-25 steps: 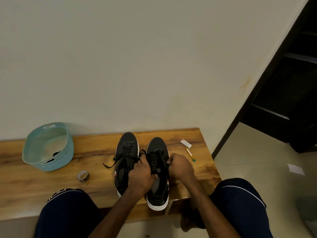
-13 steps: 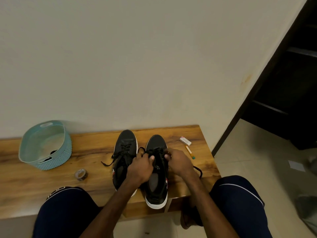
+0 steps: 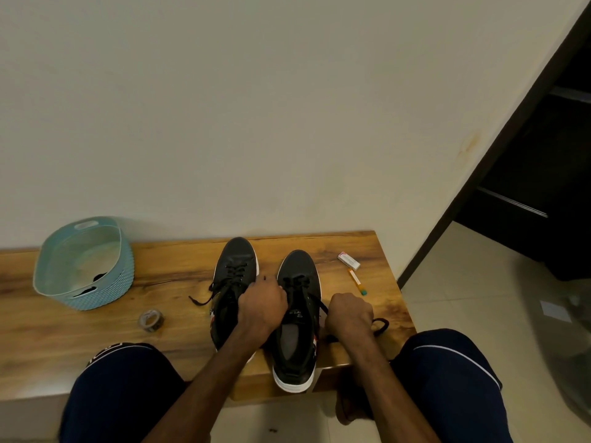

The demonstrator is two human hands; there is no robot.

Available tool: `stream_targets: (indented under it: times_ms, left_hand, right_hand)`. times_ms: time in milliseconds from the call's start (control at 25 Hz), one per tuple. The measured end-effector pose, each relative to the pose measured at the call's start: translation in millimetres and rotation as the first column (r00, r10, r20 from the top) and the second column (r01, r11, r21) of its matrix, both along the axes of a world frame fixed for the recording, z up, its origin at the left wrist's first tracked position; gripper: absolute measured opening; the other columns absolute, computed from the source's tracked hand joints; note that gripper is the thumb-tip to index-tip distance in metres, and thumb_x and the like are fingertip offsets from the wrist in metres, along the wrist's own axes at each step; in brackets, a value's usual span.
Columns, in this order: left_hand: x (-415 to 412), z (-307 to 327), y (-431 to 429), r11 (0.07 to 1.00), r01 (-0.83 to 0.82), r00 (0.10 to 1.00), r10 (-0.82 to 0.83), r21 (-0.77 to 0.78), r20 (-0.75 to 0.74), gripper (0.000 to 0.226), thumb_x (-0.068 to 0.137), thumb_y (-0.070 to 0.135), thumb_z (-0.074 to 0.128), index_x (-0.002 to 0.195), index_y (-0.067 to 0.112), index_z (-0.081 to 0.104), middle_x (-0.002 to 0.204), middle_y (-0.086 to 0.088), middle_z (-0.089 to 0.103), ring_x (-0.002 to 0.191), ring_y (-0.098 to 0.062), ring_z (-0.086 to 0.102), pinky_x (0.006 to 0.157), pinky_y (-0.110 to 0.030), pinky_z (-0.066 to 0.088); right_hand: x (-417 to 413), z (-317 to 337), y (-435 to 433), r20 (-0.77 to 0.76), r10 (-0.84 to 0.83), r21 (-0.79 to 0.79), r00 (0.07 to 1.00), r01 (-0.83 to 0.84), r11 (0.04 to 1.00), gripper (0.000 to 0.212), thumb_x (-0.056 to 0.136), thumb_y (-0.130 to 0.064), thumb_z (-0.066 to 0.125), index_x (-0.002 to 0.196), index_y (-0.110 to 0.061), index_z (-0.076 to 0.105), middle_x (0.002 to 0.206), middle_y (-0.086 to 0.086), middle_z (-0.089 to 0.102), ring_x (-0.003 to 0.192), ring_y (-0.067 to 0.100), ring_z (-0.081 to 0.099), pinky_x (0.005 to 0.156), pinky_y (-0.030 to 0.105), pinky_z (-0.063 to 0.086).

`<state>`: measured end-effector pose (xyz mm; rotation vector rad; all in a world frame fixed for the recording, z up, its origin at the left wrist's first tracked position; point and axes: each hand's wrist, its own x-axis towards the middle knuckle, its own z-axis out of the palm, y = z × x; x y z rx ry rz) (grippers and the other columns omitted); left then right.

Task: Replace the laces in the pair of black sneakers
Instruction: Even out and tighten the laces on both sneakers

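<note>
Tension is the worry here: our right hand (image 3: 350, 314) is fisted round the black lace (image 3: 322, 306) and draws it toward three o'clock out of the right-hand sneaker (image 3: 295, 346). A hard tug could drag that shoe, whose heel appears to overhang the wooden bench (image 3: 192, 257) edge at six o'clock, onto the floor. Our left hand (image 3: 262, 310) curls down over its eyelet rows to hold it; whether those fingers also pinch a lace we cannot tell. If that hold slips, the lace may jam in an eyelet or its tip may fray. The left-hand sneaker (image 3: 236, 260) sits just beside it at nine o'clock, laced, one end loose on the wood. The teal basket (image 3: 105, 292) stands at ten o'clock, well apart, with a few dark strips (image 3: 97, 277) on its floor, likely laces, though we cannot be sure.
</note>
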<state>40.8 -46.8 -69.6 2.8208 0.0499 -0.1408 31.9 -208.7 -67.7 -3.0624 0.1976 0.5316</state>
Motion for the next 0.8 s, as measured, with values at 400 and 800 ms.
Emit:
stream_targets:
  times_ms: [400,800]
  left_hand:
    - [3,3,1,0.996,0.070,0.998,-0.070,0.063,-0.005,0.024,0.101,0.033,0.048,0.116,0.015,0.053,0.102,-0.003,0.067,0.088,-0.022,0.066,0.066,-0.032,0.044]
    - [-6,11,6,0.987,0.021,0.997,-0.008,-0.158,0.080,0.025,0.102,0.034,0.045,0.115,0.013,0.049,0.104,-0.002,0.056,0.092,-0.017,0.056,0.073,-0.030,0.046]
  right_hand:
    - [5,-2,9,0.062,-0.059,0.299,0.996,0.038,0.954,0.018,0.097,-0.029,0.057,0.111,-0.019,0.063,0.110,0.002,0.066,0.099,0.021,0.063,0.078,0.034,0.050]
    - [3,12,-14,-0.079,-0.179,0.225,0.981,0.193,0.955,0.042,0.100,-0.036,0.053,0.130,-0.008,0.044,0.124,0.011,0.057,0.114,0.028,0.055,0.086,0.035,0.046]
